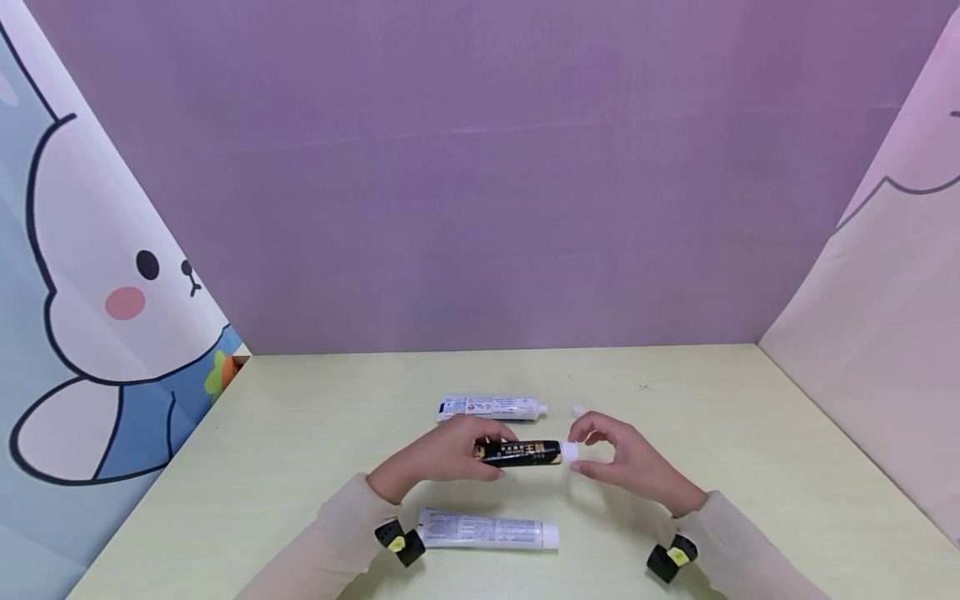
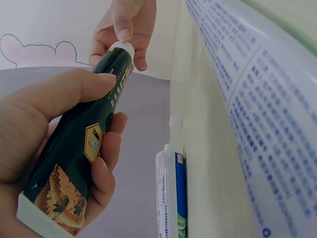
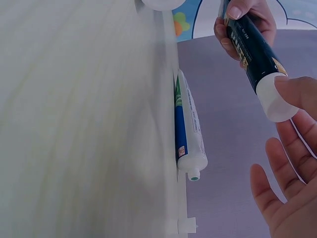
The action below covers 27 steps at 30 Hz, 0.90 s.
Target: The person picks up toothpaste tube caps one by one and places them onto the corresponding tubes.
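A black toothpaste tube (image 1: 521,452) is held up above the table, its white cap (image 3: 275,99) pointing right. My left hand (image 1: 457,450) grips the tube's body, thumb on one side and fingers curled round the other in the left wrist view. At the other end my right hand (image 1: 626,458) pinches the cap with the thumb and a finger; its other fingers stand away from the tube. Behind the hands lies a white and blue toothpaste tube (image 1: 491,407), its nozzle bare. Nearer me, a white toothpaste tube (image 1: 483,531) with its cap on lies by my left wrist.
A small loose white cap (image 1: 578,409) sits on the pale table (image 1: 337,392), just right of the uncapped tube's nozzle. A purple panel (image 1: 495,183) rises at the table's back edge. Printed cartoon sheets (image 1: 97,292) flank both sides.
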Each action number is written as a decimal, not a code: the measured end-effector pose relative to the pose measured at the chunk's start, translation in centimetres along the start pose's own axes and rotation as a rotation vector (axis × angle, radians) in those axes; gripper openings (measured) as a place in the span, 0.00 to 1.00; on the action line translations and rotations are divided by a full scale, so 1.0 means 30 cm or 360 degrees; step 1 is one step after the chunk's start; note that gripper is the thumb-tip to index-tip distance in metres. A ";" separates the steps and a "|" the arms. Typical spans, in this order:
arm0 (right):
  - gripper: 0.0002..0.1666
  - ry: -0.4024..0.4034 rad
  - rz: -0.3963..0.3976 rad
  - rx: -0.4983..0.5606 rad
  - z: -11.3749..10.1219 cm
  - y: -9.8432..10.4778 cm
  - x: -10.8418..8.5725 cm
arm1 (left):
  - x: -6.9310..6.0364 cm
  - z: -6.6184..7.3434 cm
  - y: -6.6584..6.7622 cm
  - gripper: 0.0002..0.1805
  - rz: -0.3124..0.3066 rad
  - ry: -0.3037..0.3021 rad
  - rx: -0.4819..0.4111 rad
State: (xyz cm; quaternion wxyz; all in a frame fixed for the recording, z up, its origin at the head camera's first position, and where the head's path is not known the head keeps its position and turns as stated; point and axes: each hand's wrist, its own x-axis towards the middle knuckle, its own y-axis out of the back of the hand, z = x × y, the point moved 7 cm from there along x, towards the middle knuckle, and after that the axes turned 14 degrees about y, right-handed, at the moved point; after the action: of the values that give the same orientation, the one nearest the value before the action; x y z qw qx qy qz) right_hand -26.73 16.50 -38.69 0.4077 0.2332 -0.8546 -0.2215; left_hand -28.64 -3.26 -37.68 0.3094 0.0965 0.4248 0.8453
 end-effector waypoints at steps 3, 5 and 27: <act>0.15 0.0010 0.0007 -0.0003 -0.005 0.001 0.001 | 0.000 0.001 0.000 0.20 0.0002 -0.0005 0.0003; 0.14 0.0000 0.0007 -0.0007 -0.005 0.001 0.001 | 0.000 0.001 0.000 0.20 0.0001 -0.0005 0.0000; 0.07 -0.0189 -0.0013 0.0017 0.022 -0.001 -0.009 | 0.002 0.006 -0.002 0.20 -0.0014 -0.0008 -0.0015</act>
State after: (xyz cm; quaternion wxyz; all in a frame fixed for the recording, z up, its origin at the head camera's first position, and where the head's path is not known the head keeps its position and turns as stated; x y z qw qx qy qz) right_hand -27.09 16.77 -39.23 0.3542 0.2251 -0.8775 -0.2321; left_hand -28.58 -3.07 -37.62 0.3146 0.0952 0.4203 0.8458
